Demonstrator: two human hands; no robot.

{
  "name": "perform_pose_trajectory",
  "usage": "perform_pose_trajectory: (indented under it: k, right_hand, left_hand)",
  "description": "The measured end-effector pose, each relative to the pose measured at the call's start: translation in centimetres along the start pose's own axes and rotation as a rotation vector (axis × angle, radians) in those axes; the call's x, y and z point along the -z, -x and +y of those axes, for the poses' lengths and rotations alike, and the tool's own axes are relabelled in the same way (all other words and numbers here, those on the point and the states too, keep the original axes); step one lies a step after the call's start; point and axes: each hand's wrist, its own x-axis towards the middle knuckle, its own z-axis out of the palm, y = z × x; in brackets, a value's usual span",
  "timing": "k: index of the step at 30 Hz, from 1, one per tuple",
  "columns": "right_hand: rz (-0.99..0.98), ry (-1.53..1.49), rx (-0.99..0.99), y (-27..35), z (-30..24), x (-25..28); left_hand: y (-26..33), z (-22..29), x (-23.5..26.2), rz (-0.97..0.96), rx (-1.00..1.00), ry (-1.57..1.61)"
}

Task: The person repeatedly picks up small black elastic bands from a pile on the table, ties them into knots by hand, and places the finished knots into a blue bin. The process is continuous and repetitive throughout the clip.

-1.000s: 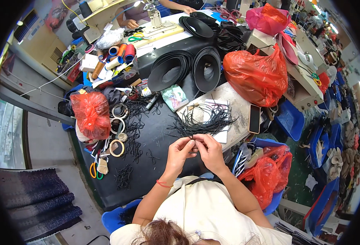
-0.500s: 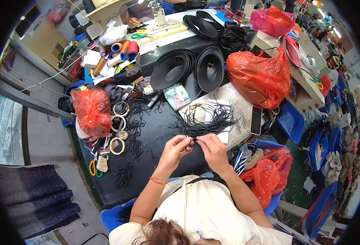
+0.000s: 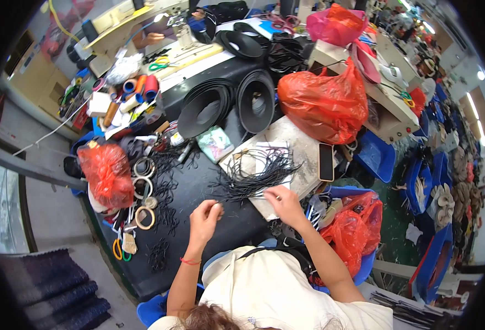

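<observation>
A loose bundle of thin black cords (image 3: 262, 173) lies over white paper and a worn pale board on the table. My right hand (image 3: 284, 203) is at the near right edge of this bundle, thumb and fingers closed in a pinch. Whatever it grips is too small to make out. To the left, my left hand (image 3: 204, 219) hovers over the black tabletop, its fingers curled together against the thumb. I cannot tell what is between them. More black cords (image 3: 165, 198) lie in small tangles farther left, beside several tape rolls (image 3: 144, 218).
Black curved sheets (image 3: 256, 102) stand stacked behind the cords. A large red plastic bag (image 3: 325, 104) and a phone (image 3: 325, 162) are at the right, with a blue bin (image 3: 366, 264) below. At the left are another red bag (image 3: 106, 176), scissors (image 3: 122, 247) and thread spools (image 3: 129, 99).
My hands were close together, pinching black cord between them; now they are apart, the left lower and leftward, the right at the bundle. The whole view has shifted somewhat.
</observation>
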Motion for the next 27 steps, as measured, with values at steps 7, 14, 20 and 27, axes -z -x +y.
perform_pose_trajectory:
  k: [7,14,20,27]
  right_hand:
    - [0.272,0.031,-0.837,-0.9,20.9,-3.2]
    - [0.163,-0.222,-0.957,-1.5,23.3,-6.8]
    - [0.521,0.131,-0.437,-3.0,13.1,1.0]
    - [0.695,0.472,0.191,-4.4,1.8,3.5]
  left_hand:
    - [-4.7,-10.7,-2.4,-0.056,0.156,-0.129]
    - [-7.0,-11.0,-5.7,0.116,0.141,-0.388]
    - [-7.8,-15.2,-0.7,0.403,-0.085,-0.951]
    - [-7.7,-1.1,-8.8,-0.503,-0.023,-0.001]
